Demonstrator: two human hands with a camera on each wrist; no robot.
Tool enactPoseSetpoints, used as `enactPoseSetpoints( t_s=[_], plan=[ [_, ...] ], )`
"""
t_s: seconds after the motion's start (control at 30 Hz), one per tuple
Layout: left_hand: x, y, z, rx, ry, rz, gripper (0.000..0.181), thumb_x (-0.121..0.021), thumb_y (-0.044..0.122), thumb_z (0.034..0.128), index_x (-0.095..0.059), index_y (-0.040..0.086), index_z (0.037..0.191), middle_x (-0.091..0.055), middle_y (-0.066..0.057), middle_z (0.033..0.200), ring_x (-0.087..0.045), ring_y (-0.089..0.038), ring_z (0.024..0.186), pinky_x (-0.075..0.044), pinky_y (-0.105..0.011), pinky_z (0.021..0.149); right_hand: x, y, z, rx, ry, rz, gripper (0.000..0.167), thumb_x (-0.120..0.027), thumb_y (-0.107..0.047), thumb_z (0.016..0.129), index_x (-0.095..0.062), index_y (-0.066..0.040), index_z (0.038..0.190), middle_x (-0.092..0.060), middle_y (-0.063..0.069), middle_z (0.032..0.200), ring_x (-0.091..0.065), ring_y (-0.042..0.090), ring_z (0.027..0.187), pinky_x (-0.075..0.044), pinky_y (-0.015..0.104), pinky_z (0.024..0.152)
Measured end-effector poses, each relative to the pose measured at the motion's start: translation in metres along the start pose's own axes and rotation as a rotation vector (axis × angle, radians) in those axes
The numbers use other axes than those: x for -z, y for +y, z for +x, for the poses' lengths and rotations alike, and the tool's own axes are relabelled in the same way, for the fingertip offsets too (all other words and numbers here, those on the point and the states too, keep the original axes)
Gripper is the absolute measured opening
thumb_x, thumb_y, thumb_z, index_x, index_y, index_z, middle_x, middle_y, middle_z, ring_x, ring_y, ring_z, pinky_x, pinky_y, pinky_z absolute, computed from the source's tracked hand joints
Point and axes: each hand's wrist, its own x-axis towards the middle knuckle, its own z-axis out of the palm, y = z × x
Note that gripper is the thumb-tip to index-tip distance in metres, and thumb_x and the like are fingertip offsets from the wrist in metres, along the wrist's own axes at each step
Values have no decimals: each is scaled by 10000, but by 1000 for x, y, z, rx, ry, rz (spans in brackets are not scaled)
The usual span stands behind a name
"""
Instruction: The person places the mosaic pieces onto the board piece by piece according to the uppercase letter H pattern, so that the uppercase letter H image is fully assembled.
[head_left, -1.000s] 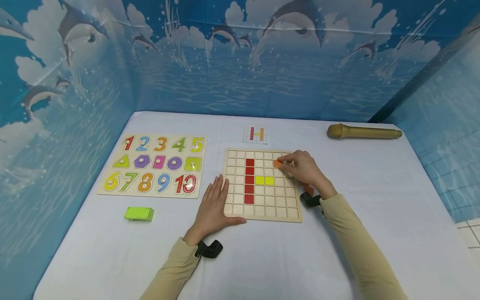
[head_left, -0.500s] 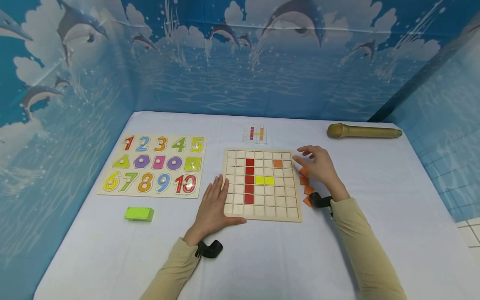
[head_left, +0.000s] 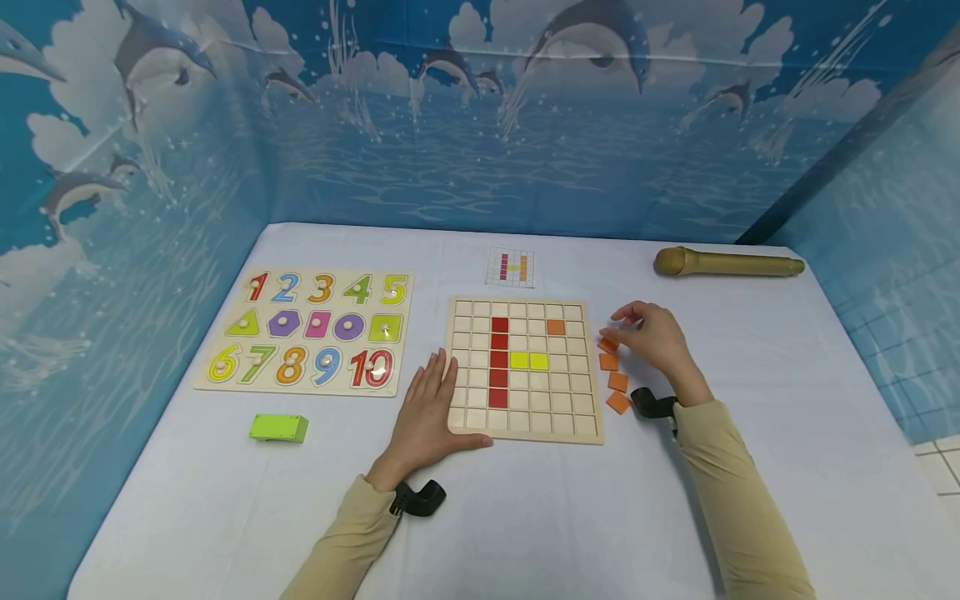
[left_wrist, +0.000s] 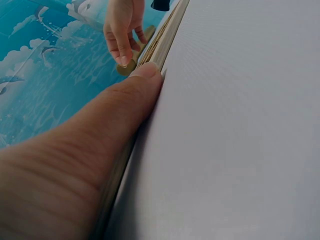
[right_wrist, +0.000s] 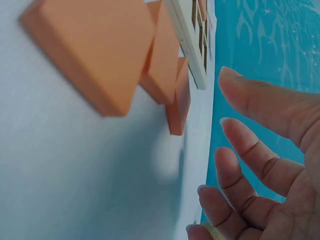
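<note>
A wooden grid board (head_left: 553, 423) lies mid-table, with a column of red tiles (head_left: 499, 360), two yellow tiles (head_left: 529, 361) and one orange tile (head_left: 556, 327) in its cells. Along its left and near edges rests my left hand (head_left: 426, 412), fingers straight and thumb spread; the left wrist view shows the thumb (left_wrist: 117, 102) against the board's side. My right hand (head_left: 654, 340) hovers at the farthest of several loose orange tiles (head_left: 618, 382) right of the board. In the right wrist view its fingers are relaxed and apart, holding nothing, beside the loose orange tiles (right_wrist: 95, 50).
A small pattern card (head_left: 511, 267) lies behind the board. To the left are a number-and-shape puzzle (head_left: 303, 330) and a green block (head_left: 278, 427). A brownish-gold microphone-shaped object (head_left: 727, 263) lies at the back right of the white-covered table (head_left: 540, 525).
My right hand has let go of an orange tile in the upper right of the grid and moved right and nearer, to the loose orange tiles. The left hand stays put.
</note>
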Motion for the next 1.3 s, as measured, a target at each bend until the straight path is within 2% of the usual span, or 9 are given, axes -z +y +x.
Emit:
enactPoseSetpoints(
  t_s=[0.17,0.33,0.53,0.7,1.0,1.13,1.3],
  plan=[
    [-1,-1,0,-32,30,-2,1209,-717,680,662,-212,-57,1476,-153,-238,1533,-71,-307,1425,-49,-398,1141,0,3,0,-58,-62,-2,420,-738,-342,828,-622,-11,1060,-580,157,974,-502,282,843,-417,350,643],
    [1,1,0,-15,9,-1,1228,-741,662,643,-194,-45,1484,-129,-223,1543,-50,-296,1429,-39,-397,1142,-1,4,0,-93,-103,-25,436,-751,-349,812,-616,-5,1043,-573,140,940,-495,268,811,-404,334,639],
    [2,3,1,17,-25,-3,1235,-747,657,642,-169,-25,1495,-95,-197,1556,-23,-273,1432,-27,-391,1143,0,4,-1,-102,-101,-63,380,-749,-320,812,-645,2,986,-595,120,886,-500,253,773,-395,319,615],
    [2,3,1,13,-18,-5,1231,-749,654,641,-179,-29,1492,-103,-199,1554,-30,-278,1432,-36,-397,1143,1,1,-3,-111,-105,-76,339,-742,-305,819,-665,-3,952,-632,99,845,-523,239,736,-401,310,593],
    [2,3,0,6,-8,-15,1218,-752,640,649,-185,-38,1488,-109,-205,1552,-41,-285,1430,-47,-411,1142,2,-2,-3,-104,-131,-36,336,-739,-258,826,-625,9,996,-596,100,844,-514,238,724,-407,313,581],
    [2,3,0,5,-4,-16,1216,-754,637,647,-189,-37,1488,-115,-206,1551,-46,-289,1430,-50,-412,1142,1,0,-3,-103,-114,-8,342,-752,-239,820,-617,15,1004,-599,112,854,-515,241,728,-417,314,586],
    [3,3,0,4,-6,-17,1220,-755,639,646,-187,-36,1488,-110,-206,1551,-38,-287,1430,-43,-409,1142,0,1,-3,-143,-85,40,360,-775,-238,801,-650,15,1025,-629,112,874,-513,232,762,-420,306,610]
  ],
)
